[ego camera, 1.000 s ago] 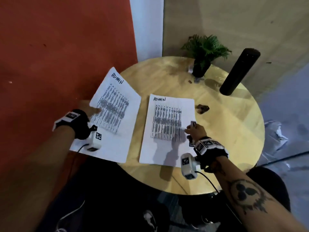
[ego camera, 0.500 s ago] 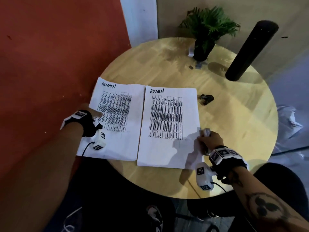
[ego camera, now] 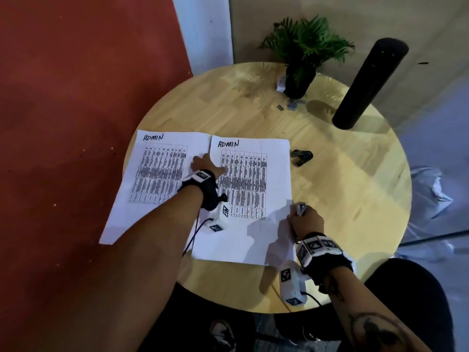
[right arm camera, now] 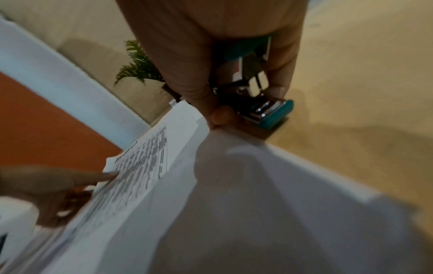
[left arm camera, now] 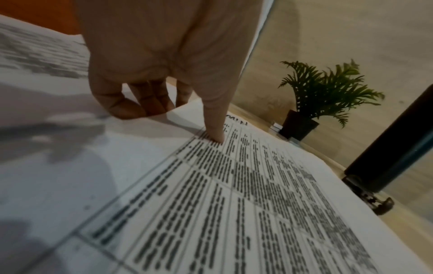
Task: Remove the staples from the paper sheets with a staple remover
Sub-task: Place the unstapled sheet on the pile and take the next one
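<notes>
My left wrist carries a black strap point(ego camera: 206, 193) topped by a white square-marker tag, with a white camera block point(ego camera: 220, 218) trailing a dark cable. My right wrist wears a black band ringed by white marker cubes point(ego camera: 318, 247) and a white camera block point(ego camera: 291, 282). A dark tattoo point(ego camera: 373, 329) marks my bare right forearm.

round wooden table point(ego camera: 342, 199) | red wall point(ego camera: 76, 85) left | beige wall point(ego camera: 355, 16) behind | potted plant point(ego camera: 302, 54)

Dim warm light, soft shadows, blurred wrist views, wide-angle edge distortion
</notes>
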The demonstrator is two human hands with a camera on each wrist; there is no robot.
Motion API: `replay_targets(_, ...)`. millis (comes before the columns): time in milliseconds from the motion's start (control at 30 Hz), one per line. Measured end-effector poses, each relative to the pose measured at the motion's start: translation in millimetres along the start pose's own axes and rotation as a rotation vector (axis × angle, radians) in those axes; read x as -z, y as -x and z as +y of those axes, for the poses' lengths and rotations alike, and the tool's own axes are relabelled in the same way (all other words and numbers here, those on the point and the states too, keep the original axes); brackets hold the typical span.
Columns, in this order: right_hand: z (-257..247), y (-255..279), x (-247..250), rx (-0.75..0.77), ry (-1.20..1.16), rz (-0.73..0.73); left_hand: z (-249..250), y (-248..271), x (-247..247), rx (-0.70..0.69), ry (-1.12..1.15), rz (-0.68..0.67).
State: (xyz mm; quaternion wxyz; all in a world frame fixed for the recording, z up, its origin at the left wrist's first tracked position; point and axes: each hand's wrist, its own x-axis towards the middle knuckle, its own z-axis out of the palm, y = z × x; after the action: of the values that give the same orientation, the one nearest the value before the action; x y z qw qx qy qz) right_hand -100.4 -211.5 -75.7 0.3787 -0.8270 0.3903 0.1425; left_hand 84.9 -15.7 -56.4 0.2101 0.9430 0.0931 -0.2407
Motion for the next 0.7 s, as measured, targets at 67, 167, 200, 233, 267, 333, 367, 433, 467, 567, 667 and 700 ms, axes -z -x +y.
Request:
replay_targets(67, 8.2, -0.1, 0.9, 0.012, -0.016, 0.025, 5.6, 2.7, -6.0, 0.003, 0.002, 0.001)
replay_targets(167, 18.4, -2.5, 2.4, 0.007, -0.035, 0.027, 13.5, 5.3, -15.0, 0.002, -0.009, 0.014)
replay_targets(200, 19.4, -3.3, 2.7, 0.004, -0.035, 0.025, 15.1, 5.4, -18.1, 0.013, -0.008, 0.019)
replay_targets(233, 20.2, -4.3, 3.1, -0.001, -0.032, 0.024, 18.1, 7.6, -18.9, 0.025, -0.007, 0.016)
replay_targets(267, 19.7, -4.8, 4.0, -0.006, -0.031, 0.024, 21.1, 9.6, -20.0, 0.04, 0.0, 0.017)
replay_targets(333, 18.2, -5.4, 4.8, -0.018, -0.034, 0.017, 24.8, 10.2, -18.7, 0.085, 0.011, 0.009)
replay_targets(367, 17.8, -6.4, 4.5, -0.025, -0.035, 0.01, 25.9, 11.9, -16.7, 0.114, 0.025, -0.018)
replay_targets(433, 17.7, -8.0, 4.7, -0.028, -0.023, 0.001, 28.5, 9.7, -16.3, 0.142, 0.111, -0.057)
replay_targets(467, 17.3, -8.5, 5.0, -0.026, -0.016, -0.001, 28.7, 7.5, -16.5, 0.145, 0.154, -0.059)
replay_targets(567, 16.0, -7.7, 6.6, -0.024, 0.001, -0.013, 29.7, 10.4, -6.9, 0.173, 0.131, -0.157)
replay_targets(667, 15.8, -5.9, 7.6, -0.015, 0.02, -0.019, 29.9, 18.8, 2.5, 0.179, 0.228, -0.299)
replay_targets(700, 15.8, -5.8, 7.2, -0.015, 0.023, -0.021, 28.7, 21.6, 5.6, 0.172, 0.248, -0.335)
